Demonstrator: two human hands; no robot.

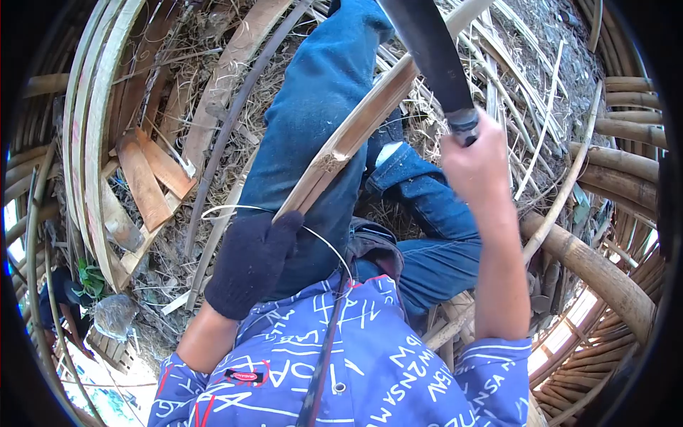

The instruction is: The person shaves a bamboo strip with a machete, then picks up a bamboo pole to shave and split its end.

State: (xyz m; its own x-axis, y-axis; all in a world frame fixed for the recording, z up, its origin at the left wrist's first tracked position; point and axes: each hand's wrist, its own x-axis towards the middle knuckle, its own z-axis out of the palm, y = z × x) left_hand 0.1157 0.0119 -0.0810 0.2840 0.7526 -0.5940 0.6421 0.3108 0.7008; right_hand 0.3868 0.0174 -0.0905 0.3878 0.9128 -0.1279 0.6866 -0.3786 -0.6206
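Note:
My left hand (252,263), in a dark knit glove, is closed round the near end of a split bamboo piece (370,117). The piece slants up and away to the right across my jeans, with a rough pale patch at about its middle. In my bare right hand (478,160) is the handle of a machete (435,60). Its broad dark blade points up and away and overlaps the far part of the bamboo in this view. A thin pale strip (324,238) curves out on either side of the gloved hand.
Long pale bamboo strips (96,149) arch at the left beside brown flat offcuts (146,178). Shavings and slats litter the ground. Thick bamboo poles (597,274) lie at the right. A person (64,302) and a clear plastic bag (115,317) are at the lower left.

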